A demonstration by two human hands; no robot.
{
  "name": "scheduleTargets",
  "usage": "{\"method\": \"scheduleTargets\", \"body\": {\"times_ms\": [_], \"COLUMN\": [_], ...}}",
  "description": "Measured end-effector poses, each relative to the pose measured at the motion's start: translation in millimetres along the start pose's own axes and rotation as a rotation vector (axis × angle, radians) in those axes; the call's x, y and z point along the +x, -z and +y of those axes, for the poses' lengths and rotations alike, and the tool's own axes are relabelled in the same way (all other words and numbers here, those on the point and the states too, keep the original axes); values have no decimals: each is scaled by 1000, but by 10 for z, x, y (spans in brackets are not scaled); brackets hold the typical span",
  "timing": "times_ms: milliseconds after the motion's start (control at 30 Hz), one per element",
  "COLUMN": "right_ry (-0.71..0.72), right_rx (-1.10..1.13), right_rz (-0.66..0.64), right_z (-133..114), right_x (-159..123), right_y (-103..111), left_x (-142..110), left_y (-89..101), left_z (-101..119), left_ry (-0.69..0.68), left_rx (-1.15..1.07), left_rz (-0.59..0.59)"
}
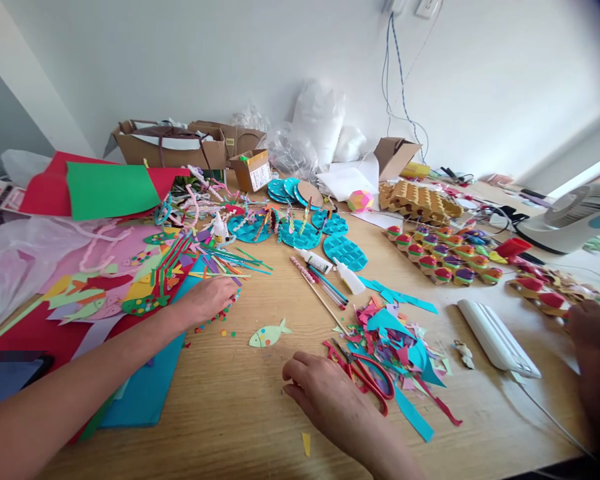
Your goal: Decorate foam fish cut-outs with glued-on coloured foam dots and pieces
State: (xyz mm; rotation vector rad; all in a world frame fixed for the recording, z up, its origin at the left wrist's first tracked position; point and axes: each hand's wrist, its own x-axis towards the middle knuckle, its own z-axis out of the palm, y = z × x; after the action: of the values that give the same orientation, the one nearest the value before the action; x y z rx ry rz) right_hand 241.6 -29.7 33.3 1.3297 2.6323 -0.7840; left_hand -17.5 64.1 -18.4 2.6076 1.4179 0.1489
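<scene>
A pale green paper fish point(270, 333) with coloured dots lies flat on the table between my hands. My left hand point(213, 299) is lowered over a scatter of small paper dots point(224, 313), its fingers bent together; whatever is between the fingertips is hidden. Nearer to me, my right hand point(317, 383) hovers by the fish with fingers curled and closed towards the thumb, and I cannot make out anything in them. Just beyond its wrist, red-handled scissors point(373, 380) lie against a heap of paper scraps point(393, 333).
Glue bottles point(350, 277), blue paper discs point(300, 233) and paper strips point(230, 260) lie farther back. Coloured card and paper fish point(143, 303) cover the left. On the right are a painted egg carton point(443, 257), a white power bank point(497, 337) and another person's hand point(587, 333).
</scene>
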Motion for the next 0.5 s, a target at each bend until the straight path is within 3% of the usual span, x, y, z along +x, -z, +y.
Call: {"method": "scheduleTargets", "body": {"times_ms": [267,500], "right_ry": [-15,-40], "right_rx": [19,5], "right_rz": [-1,-20], "right_z": [54,51], "right_x": [-23,-55], "right_y": [-50,-78], "left_x": [36,4], "left_y": [-83,-97], "left_z": [27,79], "left_ry": [-20,-5], "left_rx": [141,88], "left_rz": [17,55]}}
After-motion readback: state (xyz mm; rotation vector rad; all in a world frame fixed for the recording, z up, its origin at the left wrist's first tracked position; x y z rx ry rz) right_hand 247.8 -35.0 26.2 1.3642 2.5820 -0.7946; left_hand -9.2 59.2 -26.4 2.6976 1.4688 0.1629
